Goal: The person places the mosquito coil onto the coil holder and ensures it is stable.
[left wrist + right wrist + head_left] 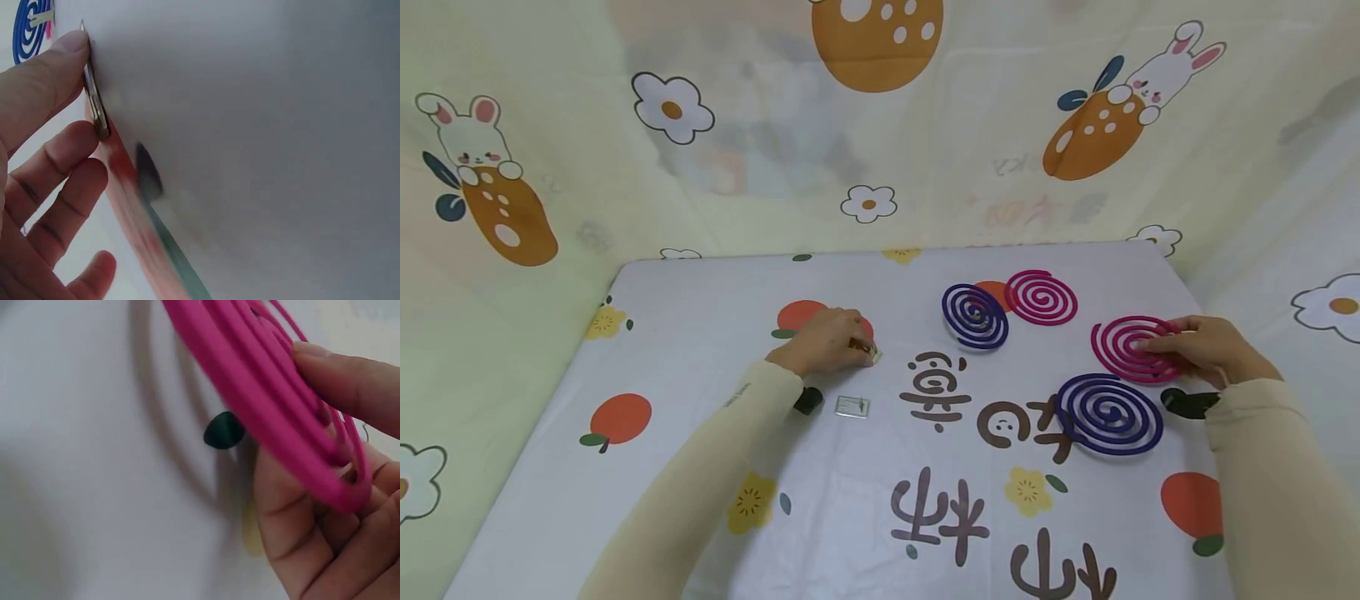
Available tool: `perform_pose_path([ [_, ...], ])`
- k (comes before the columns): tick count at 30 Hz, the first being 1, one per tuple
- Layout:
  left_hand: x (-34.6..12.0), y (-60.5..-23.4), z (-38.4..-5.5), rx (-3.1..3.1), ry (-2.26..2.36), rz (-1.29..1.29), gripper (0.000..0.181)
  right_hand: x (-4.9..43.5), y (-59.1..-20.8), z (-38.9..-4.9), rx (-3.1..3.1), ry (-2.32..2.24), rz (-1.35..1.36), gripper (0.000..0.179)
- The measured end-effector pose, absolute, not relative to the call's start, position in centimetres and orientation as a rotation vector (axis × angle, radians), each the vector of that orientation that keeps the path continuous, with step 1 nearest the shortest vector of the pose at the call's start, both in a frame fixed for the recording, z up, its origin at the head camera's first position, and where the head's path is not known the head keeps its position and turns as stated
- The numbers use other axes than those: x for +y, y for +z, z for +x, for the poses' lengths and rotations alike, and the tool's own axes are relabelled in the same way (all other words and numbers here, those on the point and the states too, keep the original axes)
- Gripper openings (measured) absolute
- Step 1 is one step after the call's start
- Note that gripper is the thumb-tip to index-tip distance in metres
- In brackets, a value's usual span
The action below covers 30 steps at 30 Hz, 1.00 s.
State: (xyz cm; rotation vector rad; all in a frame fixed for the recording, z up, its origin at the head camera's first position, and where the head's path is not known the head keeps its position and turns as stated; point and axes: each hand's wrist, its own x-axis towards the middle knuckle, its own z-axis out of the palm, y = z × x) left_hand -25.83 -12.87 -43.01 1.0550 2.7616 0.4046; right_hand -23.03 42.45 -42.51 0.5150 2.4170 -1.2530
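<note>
My left hand (827, 342) pinches a small thin metal mosquito-coil stand (95, 103) between thumb and fingers, just above the table; the other fingers are loosely bent. My right hand (1217, 348) holds a pink mosquito coil (275, 437) by its right side, thumb on top and fingers beneath. In the right wrist view this coil is tilted, with its shadow on the cloth. A dark blue coil (1110, 412) lies just in front of the right hand. Another metal stand (852, 407) lies flat near the left wrist.
Towards the back, a second dark blue coil (976, 316) sits tilted, with a metal piece at its centre. Beside it lies another pink coil (1042, 298). A printed white cloth (685, 483) covers the table, and a patterned curtain (760, 175) hangs behind.
</note>
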Motion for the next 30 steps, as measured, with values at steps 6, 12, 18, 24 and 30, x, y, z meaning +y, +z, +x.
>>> perform_pose_path([
  [6, -11.8, -42.6, -25.8, 2.695, 0.403, 1.065, 0.013, 42.7, -42.3, -22.3, 2.349, -1.474, 0.529, 0.061],
  [12, -10.4, -42.2, -25.4, 2.695, 0.308, 0.997, 0.017, 42.0, -41.5, -21.5, 2.257, -1.66, 0.579, 0.044],
  [18, -9.0, -42.1, -24.6, 2.731, 0.229, 0.902, 0.025, 40.8, -40.8, -20.8, 2.165, -1.814, 0.585, 0.042],
  [24, -7.8, -42.2, -23.7, 2.799, 0.187, 0.867, 0.03, 39.5, -41.0, -20.4, 2.083, -1.943, 0.552, 0.041],
  [30, -6.9, -42.3, -22.9, 2.846, 0.169, 0.85, 0.032, 38.2, -40.9, -20.0, 2.085, -1.991, 0.478, 0.042],
])
